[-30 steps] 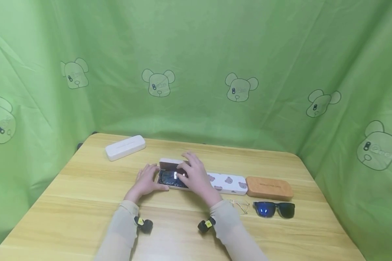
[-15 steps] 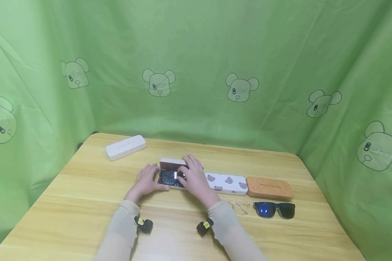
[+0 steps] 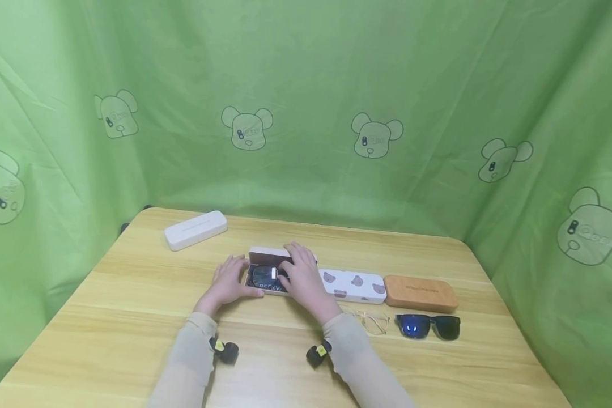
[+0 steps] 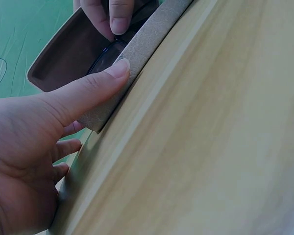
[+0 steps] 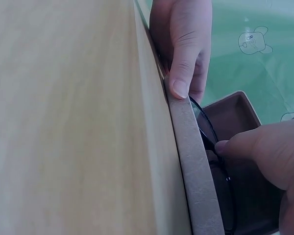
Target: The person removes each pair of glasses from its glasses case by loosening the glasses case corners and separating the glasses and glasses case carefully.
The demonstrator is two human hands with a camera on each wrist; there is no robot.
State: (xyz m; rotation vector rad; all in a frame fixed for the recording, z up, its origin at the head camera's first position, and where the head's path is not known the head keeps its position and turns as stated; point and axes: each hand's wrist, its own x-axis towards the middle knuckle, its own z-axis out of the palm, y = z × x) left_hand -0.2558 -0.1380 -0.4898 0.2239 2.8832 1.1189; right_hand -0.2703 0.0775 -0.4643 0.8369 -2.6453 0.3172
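An open glasses case with a pale outside and a dark lining stands mid-table, its lid raised at the back. Inside lies a pair of dark-framed glasses over a dark cloth with pale lettering. My left hand holds the case's left end, thumb on the front wall and fingers around the side. My right hand reaches in from the right, with thumb and forefinger pinching the frame near its bridge. That hand hides the case's right part in the head view.
A white case lies at the back left. To the right are a bear-print case and an orange-brown case. Thin-framed glasses and blue-lensed sunglasses lie before them. A green curtain hangs behind the table.
My right hand has lowered slightly at the case, and its forearm has shifted a little to the left. The left hand has stayed in place.
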